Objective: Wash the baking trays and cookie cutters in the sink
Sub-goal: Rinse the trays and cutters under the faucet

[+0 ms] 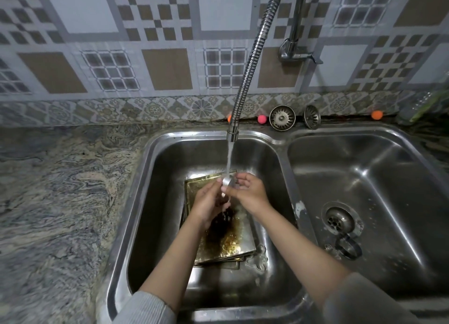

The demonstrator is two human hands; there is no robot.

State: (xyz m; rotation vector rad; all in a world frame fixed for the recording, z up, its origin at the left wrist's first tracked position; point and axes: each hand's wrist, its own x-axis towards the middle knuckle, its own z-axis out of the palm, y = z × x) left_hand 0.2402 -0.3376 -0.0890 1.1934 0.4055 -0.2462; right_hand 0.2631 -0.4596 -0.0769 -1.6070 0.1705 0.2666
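While water runs from faucet (pixel 232 132), left hand (pixel 211 202) & right hand (pixel 245 190) each grip round cookie cutter (pixel 228 181) above stained baking trays (pixel 226 241) in sink (pixel 155 178).

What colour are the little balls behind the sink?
One pink ball, one orange ball; another orange one peeks behind the hose. Head view.

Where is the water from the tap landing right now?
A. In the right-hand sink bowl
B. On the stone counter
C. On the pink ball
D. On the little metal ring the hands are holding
D: the water stream falls straight from the tap onto the small metal cutter held by both hands over the trays in the left bowl.
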